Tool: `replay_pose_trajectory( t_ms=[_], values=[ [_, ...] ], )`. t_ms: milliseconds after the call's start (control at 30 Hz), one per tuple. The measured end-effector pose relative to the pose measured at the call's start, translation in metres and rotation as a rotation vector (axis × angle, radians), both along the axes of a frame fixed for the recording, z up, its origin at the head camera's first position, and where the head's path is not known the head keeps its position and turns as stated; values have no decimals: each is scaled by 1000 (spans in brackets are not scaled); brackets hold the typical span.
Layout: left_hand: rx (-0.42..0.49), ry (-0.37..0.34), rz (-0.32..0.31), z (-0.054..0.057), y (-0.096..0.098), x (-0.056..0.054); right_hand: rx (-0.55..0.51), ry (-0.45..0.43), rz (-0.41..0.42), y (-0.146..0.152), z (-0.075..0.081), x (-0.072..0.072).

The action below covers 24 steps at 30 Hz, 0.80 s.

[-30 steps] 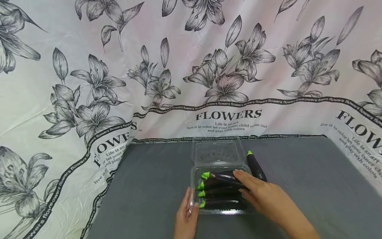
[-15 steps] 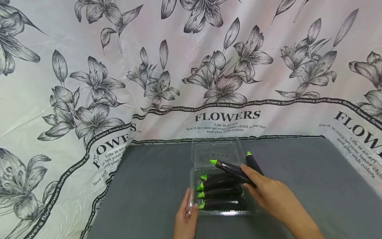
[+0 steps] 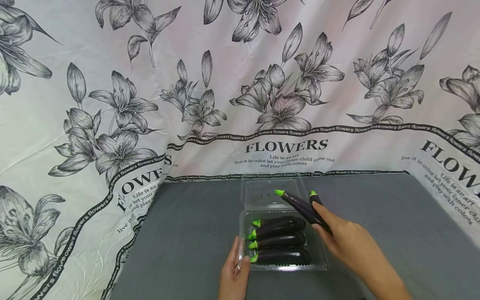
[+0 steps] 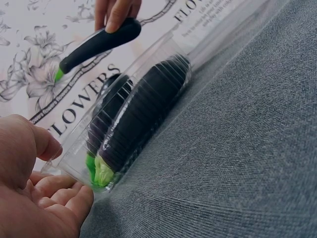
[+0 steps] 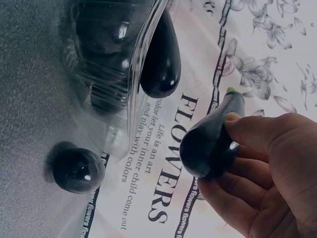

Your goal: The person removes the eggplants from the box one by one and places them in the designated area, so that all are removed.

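Note:
A hinged clear plastic box point(image 3: 285, 268) has several dark eggplants point(image 3: 281, 255) with green stem ends lying side by side in it. My left hand point(image 3: 234, 273) holds the box at its near left corner; the left wrist view has the thumb at the rim and the fingers against the outer wall. Above the box's far right part, my right hand point(image 3: 346, 239) pinches one eggplant point(image 3: 300, 206) between thumb and fingers near its thick end. The stem of this eggplant points far left. In the right wrist view its rounded end point(image 5: 200, 153) faces the camera.
The transparent lid point(image 3: 271, 191) lies folded back behind the box. Another eggplant point(image 3: 313, 196) lies on the grey cloth point(image 3: 195, 233) right of the lid, mostly hidden by my right hand. A flower-printed curtain point(image 3: 210, 154) hangs along the back and sides.
My right hand has lifted one eggplant from the top of those in the box and carried it up, back and to the right. My left hand stays at the box corner.

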<state>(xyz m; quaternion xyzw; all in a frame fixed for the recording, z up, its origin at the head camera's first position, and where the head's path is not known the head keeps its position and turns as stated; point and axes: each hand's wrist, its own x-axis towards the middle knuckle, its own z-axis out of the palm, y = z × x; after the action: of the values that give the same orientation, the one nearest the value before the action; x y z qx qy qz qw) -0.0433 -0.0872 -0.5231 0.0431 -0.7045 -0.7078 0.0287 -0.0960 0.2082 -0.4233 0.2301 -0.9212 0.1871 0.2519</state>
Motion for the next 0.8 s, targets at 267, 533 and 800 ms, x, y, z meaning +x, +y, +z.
replay_pose_trajectory(
  t_ms=[267, 533, 800],
  values=[
    [-6, 21, 8, -1, 0, 0, 2, -38, -45, 3, -1, -3],
    [1, 20, 7, -1, 1, 1, -12, -125, -107, 9, 0, -6],
    [-7, 34, 4, -1, 1, 0, -19, -214, -175, 16, -1, -7]
  ],
)
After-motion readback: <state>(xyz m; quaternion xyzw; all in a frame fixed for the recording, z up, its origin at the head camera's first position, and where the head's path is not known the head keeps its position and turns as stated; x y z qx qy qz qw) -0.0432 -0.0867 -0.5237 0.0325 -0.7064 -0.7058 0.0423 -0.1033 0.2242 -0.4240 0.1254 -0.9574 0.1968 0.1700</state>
